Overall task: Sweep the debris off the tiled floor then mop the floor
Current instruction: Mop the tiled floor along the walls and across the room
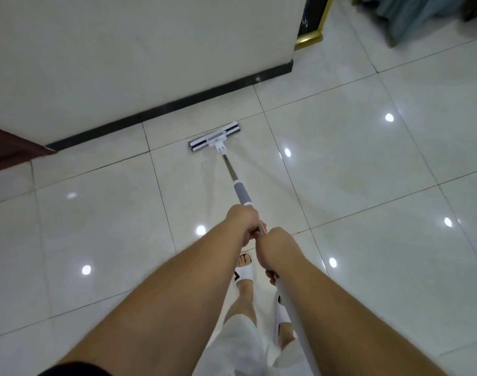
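Note:
A flat mop with a white and dark head (214,137) lies on the glossy white tiled floor (367,172), close to the black skirting of a wall. Its metal handle (230,172) with a grey sleeve runs back toward me. My left hand (245,222) grips the handle just below the grey sleeve. Right behind it, my right hand (276,246) grips the handle lower down, and the white end of the pole passes under my right forearm. No debris shows on the tiles.
A white wall (123,63) with black skirting (177,104) stands ahead to the left. A dark brown door edge (9,150) is at far left. A gold-framed board (313,20) and hanging fabric (422,14) are at top right. My feet in white slippers (244,274) stand below my hands.

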Available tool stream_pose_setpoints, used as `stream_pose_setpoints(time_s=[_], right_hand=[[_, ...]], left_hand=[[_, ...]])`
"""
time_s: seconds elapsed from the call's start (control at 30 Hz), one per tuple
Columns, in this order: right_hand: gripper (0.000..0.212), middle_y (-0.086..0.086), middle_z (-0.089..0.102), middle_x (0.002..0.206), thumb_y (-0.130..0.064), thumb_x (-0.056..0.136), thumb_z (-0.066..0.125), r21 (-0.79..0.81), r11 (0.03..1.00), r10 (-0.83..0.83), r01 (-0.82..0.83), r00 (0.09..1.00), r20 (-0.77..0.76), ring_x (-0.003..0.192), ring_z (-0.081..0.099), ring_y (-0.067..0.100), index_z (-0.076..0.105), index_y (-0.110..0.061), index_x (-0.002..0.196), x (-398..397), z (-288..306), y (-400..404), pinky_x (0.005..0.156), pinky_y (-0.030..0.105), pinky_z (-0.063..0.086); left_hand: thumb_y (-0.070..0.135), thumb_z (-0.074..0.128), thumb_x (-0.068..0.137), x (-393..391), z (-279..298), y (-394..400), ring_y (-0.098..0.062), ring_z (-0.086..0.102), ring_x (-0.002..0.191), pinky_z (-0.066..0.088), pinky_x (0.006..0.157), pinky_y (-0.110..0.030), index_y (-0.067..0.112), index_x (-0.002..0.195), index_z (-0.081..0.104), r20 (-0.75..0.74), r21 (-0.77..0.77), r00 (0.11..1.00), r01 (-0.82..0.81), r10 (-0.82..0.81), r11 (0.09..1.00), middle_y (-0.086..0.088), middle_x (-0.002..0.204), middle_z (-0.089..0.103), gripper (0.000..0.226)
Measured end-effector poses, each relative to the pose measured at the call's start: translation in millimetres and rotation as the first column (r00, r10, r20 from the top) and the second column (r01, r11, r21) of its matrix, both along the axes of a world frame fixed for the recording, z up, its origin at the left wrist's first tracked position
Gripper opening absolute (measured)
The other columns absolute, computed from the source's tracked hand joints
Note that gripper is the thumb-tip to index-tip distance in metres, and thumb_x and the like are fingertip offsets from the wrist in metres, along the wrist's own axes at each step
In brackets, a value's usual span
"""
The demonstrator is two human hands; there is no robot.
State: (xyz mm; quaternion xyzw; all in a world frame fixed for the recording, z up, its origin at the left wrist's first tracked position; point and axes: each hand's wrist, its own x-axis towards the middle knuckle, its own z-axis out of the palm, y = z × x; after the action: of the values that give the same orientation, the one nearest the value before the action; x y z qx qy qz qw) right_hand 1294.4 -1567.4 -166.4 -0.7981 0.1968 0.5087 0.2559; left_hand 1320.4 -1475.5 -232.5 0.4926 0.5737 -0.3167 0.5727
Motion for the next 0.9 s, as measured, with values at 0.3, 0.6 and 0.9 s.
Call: stream_pose_setpoints(time_s=[0.3,0.6,0.9], right_hand=[[0.027,0.015,0.057,0.062,-0.028,0.102,0.042,-0.008,1.0,-0.031,0.031,1.0,-0.002,0.031,0.05,0.021,0.049,-0.01,0.083,37,8,43,0.04,0.022,0.044],[0.025,0.011,0.06,0.066,-0.025,0.102,0.043,0.048,0.997,0.061,-0.065,0.995,0.073,0.048,0.058,0.028,0.052,-0.01,0.084,5,29,8,0.046,0.03,0.05],[0.019,0.006,0.06,0.061,-0.019,0.102,0.045,0.016,0.978,0.206,-0.207,0.976,0.076,0.047,0.061,0.025,0.055,-0.008,0.091,-74,63,-125,0.055,0.035,0.058]], left_hand=[[0.013,0.043,0.105,38,7,46,-0.018,0.061,0.061,0.05,0.049,-0.027,0.004,0.11,0.054,0.007,-0.007,0.999,0.049,-0.049,0.999,-0.011,0.076,0.061,0.016],[0.015,0.044,0.105,5,27,14,-0.016,0.057,0.061,0.047,0.048,-0.027,0.006,0.099,0.052,0.027,-0.048,0.999,-0.022,0.023,0.999,-0.008,0.076,0.058,0.014],[0.016,0.043,0.101,-84,39,-111,-0.019,0.059,0.057,0.043,0.037,-0.02,0.006,0.118,0.053,0.036,-0.061,0.998,-0.041,0.044,0.997,-0.009,0.078,0.061,0.022]])
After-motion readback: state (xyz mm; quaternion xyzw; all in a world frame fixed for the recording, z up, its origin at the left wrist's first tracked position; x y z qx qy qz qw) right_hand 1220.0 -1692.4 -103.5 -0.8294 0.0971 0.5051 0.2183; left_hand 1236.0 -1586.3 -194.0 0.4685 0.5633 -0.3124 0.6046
